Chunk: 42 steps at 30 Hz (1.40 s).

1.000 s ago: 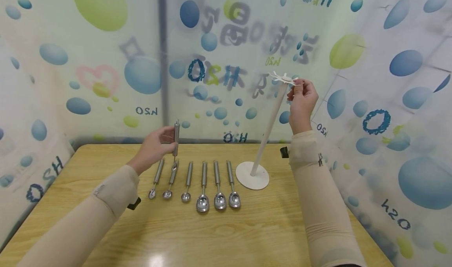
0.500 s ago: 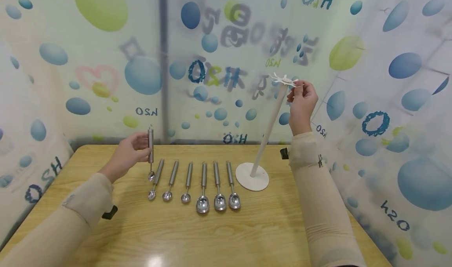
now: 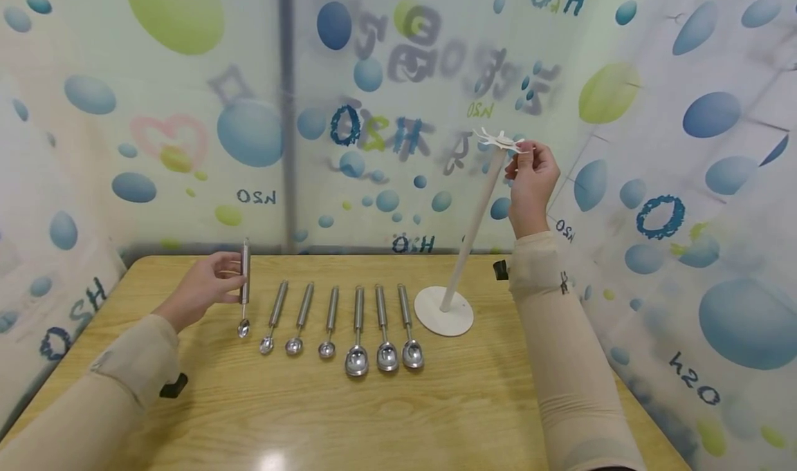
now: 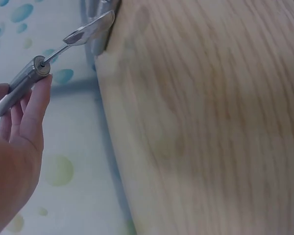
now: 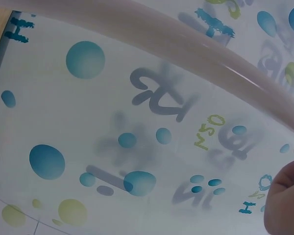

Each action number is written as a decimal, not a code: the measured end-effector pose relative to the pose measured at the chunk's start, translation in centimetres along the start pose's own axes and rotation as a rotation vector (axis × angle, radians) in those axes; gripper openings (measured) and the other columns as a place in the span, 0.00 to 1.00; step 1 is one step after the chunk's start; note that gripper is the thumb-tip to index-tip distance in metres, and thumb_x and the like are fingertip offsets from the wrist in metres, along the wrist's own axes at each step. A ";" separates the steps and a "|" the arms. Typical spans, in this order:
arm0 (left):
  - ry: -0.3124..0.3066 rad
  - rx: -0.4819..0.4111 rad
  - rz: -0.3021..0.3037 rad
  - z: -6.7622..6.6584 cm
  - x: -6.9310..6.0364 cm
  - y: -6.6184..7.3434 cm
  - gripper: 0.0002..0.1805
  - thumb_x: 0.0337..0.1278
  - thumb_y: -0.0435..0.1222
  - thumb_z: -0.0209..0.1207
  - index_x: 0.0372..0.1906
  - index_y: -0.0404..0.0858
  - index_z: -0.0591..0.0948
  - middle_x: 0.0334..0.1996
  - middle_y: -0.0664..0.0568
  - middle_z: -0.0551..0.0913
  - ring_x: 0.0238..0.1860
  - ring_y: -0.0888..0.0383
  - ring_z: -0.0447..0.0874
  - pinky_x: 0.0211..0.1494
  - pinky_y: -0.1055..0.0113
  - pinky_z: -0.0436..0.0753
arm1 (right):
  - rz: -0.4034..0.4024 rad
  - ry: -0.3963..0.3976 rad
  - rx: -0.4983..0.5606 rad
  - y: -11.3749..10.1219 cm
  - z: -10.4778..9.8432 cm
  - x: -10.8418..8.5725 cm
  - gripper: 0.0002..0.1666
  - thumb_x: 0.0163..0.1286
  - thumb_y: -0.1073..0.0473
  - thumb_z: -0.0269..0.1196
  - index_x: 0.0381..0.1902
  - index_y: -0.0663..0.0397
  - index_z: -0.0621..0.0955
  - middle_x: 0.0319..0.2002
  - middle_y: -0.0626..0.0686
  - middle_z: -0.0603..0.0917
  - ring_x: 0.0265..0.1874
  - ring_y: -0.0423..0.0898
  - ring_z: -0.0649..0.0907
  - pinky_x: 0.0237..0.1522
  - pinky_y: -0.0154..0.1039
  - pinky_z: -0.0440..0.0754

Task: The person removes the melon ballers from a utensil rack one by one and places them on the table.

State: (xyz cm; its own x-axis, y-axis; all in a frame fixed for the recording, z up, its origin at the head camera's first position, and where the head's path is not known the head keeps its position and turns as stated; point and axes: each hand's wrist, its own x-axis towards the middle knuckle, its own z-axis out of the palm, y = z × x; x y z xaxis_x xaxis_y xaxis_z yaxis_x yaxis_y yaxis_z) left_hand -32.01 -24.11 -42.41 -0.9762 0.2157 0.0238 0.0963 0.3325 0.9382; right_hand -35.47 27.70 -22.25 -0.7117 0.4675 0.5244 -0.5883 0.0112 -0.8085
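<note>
My left hand (image 3: 202, 289) pinches the steel handle of a melon baller (image 3: 245, 274) between thumb and fingers. It is held upright, small oval bowl down, left of a row of scoops; whether the bowl touches the table cannot be told. In the left wrist view the fingers lie along the handle of this melon baller (image 4: 24, 84). My right hand (image 3: 534, 180) pinches a prong at the top of a white hook stand (image 3: 476, 225), which rises from a round base. Only part of the right hand (image 5: 286, 200) shows in the right wrist view.
Three small melon ballers (image 3: 303, 308) and three larger ice cream scoops (image 3: 359, 312) lie side by side, handles pointing away. They rest on a wooden table (image 3: 349, 422) left of the stand's base (image 3: 444, 324). A printed curtain (image 3: 386, 56) closes in the back and sides.
My left hand has carried the melon baller leftward and down, from above the row to the row's left side. The right hand has stayed on the stand's top.
</note>
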 end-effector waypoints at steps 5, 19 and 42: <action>-0.032 -0.014 -0.037 -0.4 -0.1 -1.1 0.35 0.73 0.31 0.56 0.75 0.22 0.54 0.67 0.24 0.63 0.61 0.38 0.73 0.50 0.56 0.87 | 0.008 0.007 -0.007 0.0 0.0 0.0 0.11 0.74 0.52 0.60 0.42 0.52 0.82 0.32 0.52 0.77 0.28 0.43 0.77 0.36 0.32 0.80; -0.114 -0.006 -0.174 -0.4 0.3 -3.2 0.31 0.75 0.30 0.52 0.71 0.16 0.56 0.60 0.23 0.68 0.46 0.53 0.83 0.50 0.55 0.87 | 0.024 0.012 0.002 -0.1 0.1 0.0 0.08 0.76 0.54 0.60 0.41 0.52 0.82 0.32 0.52 0.77 0.28 0.43 0.77 0.35 0.31 0.80; -0.087 0.348 -0.197 0.9 0.1 -2.7 0.21 0.64 0.31 0.62 0.56 0.19 0.77 0.44 0.32 0.84 0.37 0.53 0.85 0.39 0.59 0.88 | 0.013 -0.014 0.030 0.0 -0.2 0.1 0.11 0.74 0.52 0.61 0.43 0.54 0.82 0.32 0.54 0.76 0.28 0.44 0.77 0.35 0.33 0.80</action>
State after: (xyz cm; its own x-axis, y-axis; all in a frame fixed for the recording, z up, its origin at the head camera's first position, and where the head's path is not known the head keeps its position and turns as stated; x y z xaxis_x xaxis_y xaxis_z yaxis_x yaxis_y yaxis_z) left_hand -32.19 -24.13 -45.27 -0.9640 0.1882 -0.1878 -0.0164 0.6628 0.7486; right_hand -35.49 27.89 -22.28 -0.7249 0.4546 0.5175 -0.5900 -0.0219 -0.8071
